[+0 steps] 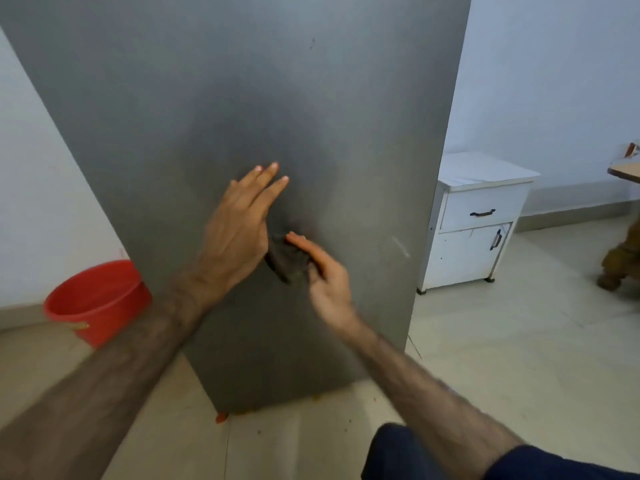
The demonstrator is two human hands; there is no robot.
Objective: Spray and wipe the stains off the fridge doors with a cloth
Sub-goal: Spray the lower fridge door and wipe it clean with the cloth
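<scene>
Head view: the left hand (239,226) lies flat and empty on the grey metal fridge door (214,109), likely bracing; just beside it, the right hand (325,275) presses a crumpled dark cloth (285,259) there, fingers loosely extended.

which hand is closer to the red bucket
Left. The left hand rests flat on the fridge, up and right of the red bucket; the right hand is farther right, holding the cloth.

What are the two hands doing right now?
Left hand: open, flat on the grey metal fridge door.
Right hand: pressing a dark grey cloth against it.
</scene>
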